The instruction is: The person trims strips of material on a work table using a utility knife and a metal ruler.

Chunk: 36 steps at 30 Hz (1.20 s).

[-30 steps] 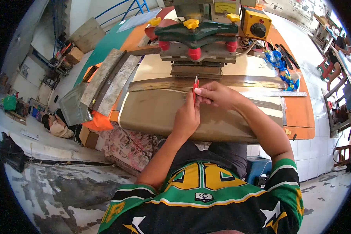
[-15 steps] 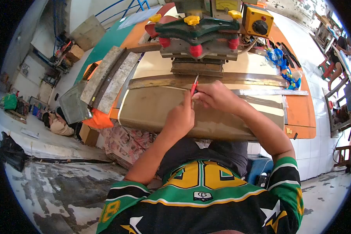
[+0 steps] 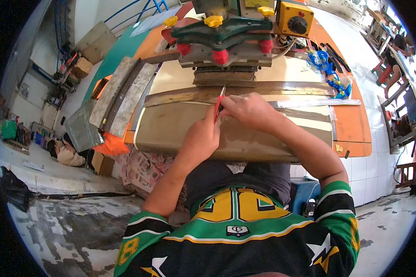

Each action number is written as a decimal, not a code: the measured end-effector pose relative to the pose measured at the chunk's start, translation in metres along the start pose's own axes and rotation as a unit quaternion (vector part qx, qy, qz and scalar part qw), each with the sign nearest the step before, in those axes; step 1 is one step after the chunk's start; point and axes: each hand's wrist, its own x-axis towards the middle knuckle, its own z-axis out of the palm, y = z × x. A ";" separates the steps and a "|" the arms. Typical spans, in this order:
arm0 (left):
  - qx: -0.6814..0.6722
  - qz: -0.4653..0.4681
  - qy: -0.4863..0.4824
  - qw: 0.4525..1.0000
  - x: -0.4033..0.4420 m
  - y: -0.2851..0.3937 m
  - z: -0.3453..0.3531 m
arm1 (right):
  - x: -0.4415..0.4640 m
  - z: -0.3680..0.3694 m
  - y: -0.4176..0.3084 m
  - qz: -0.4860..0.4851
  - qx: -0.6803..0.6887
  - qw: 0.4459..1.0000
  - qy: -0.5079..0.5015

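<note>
Work centers on a red tool [image 3: 219,107], held with its metal point [image 3: 223,90] slanting up and away from the wearer, above a brown sheet [image 3: 171,127] spread on an orange table [image 3: 358,134]. The left hand [image 3: 202,138] curls closed around the tool's lower part; the right hand [image 3: 250,110], fingers bent in and thumb against the red, appears to grip it from the side. Whether the right fingertips also pinch something smaller cannot be told. Beyond stands a press [image 3: 222,36], untouched; a long brown strip [image 3: 171,98] and a metal ruler [image 3: 314,103] lie near the hands. The step in hand looks like close two-handed handling of the tool; any next move calls for a steady grip, with fingers clear of the point.
</note>
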 end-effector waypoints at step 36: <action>0.085 0.021 0.025 0.996 -0.002 0.000 -0.003 | -0.004 0.013 -0.003 -0.025 -0.050 0.997 0.052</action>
